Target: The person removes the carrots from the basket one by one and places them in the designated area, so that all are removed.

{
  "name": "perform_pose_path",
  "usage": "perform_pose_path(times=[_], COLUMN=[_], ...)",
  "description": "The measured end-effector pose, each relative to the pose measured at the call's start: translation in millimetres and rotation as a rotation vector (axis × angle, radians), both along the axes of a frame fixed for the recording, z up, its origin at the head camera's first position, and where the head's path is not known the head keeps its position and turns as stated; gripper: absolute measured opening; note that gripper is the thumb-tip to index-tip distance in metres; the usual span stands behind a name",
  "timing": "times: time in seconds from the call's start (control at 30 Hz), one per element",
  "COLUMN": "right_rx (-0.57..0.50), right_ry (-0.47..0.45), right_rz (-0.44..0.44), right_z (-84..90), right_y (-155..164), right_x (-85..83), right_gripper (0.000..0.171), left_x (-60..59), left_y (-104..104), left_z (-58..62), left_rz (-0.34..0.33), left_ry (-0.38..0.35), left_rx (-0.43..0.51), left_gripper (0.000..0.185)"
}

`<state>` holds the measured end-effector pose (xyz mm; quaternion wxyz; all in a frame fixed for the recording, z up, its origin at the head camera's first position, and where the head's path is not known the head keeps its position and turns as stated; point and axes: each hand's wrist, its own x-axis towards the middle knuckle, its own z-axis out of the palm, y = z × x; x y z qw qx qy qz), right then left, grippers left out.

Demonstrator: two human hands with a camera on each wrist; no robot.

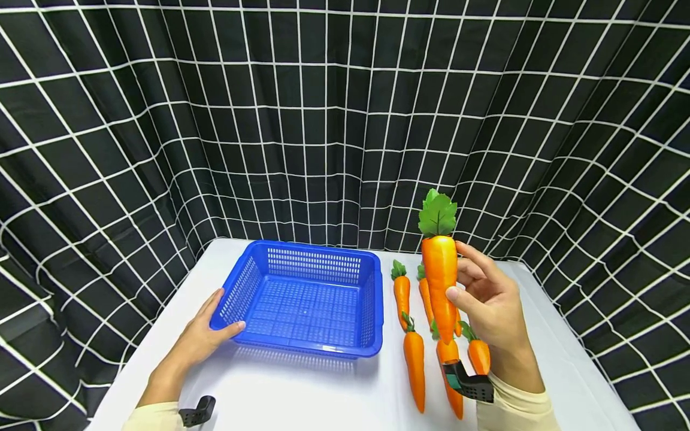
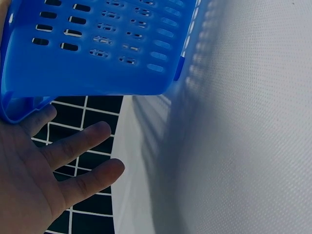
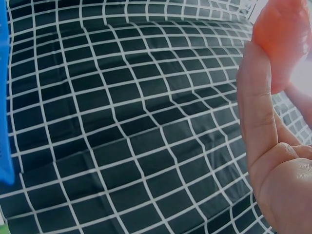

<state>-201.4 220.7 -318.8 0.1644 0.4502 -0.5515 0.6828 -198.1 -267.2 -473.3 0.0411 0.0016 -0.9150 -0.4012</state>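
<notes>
The right hand (image 1: 487, 305) pinched a carrot (image 1: 441, 280) upright above the table's (image 1: 302, 389) right edge. The left hand (image 1: 202, 335), fingers spread, touched the blue basket's (image 1: 304, 296) left wall. Only the head view showed the leaves.

Cream sleeves (image 1: 517, 410), black camera mounts (image 1: 470, 383) strapped at both wrists.

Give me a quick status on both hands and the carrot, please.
Right hand holds carrot upright, lifted. Left hand open, touching blue basket corner. Basket holds nothing; path clear.
</notes>
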Motion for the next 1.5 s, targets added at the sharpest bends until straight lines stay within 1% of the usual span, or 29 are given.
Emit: perform_pose_path(times=[0.27, 0.37, 0.57, 0.63, 0.93, 1.13, 1.27, 1.37, 1.5], right_rx=[0.021, 0.014, 0.002, -0.008, -0.048, -0.054, -0.092, -0.099, -0.081], right_ry=[0.022, 0.013, -0.021, -0.031, -0.098, -0.153, -0.199, -0.243, -0.305], right_rz=[-0.077, -0.094, -0.162, -0.165, -0.175, -0.237, -0.251, -0.306, -0.404], right_z=[-1.6, -2.0, -6.2, -8.3, -19.6, -31.8, -40.9, -45.1, -47.9], right_y=[13.8, 20.1, 37.3, 43.1, 67.3, 82.8, 91.9, 97.0, 102.5], right_x=[4.0, 6.5, 11.9, 12.6, 14.9, 18.8, 24.2, 28.3, 33.7], right_gripper=[0.059, 0.059, 0.061, 0.061, 0.062, 0.061, 0.061, 0.062, 0.062], left_x=[0.4, 0.5, -0.3, -0.3, 1.0, 1.2, 1.9, 2.0, 1.6], left_y=[-0.6, -0.4, -0.2, -0.5, -1.3, -1.5, -1.2, -0.7, 0.2], left_z=[0.4, 0.3, 2.4, 3.7, 5.3, 3.3, 0.6, -0.6, -0.4], left_rz=[-0.001, 0.001, 0.004, 0.005, -0.002, -0.005, -0.006, -0.004, -0.001], left_ry=[-0.002, -0.008, -0.021, -0.021, -0.020, -0.002, -0.004, -0.013, -0.009], left_rx=[-0.002, -0.004, -0.015, -0.013, 0.003, 0.007, 0.003, 0.000, -0.004], left_gripper=[0.101, 0.102, 0.102, 0.102, 0.102, 0.102, 0.102, 0.101, 0.101])
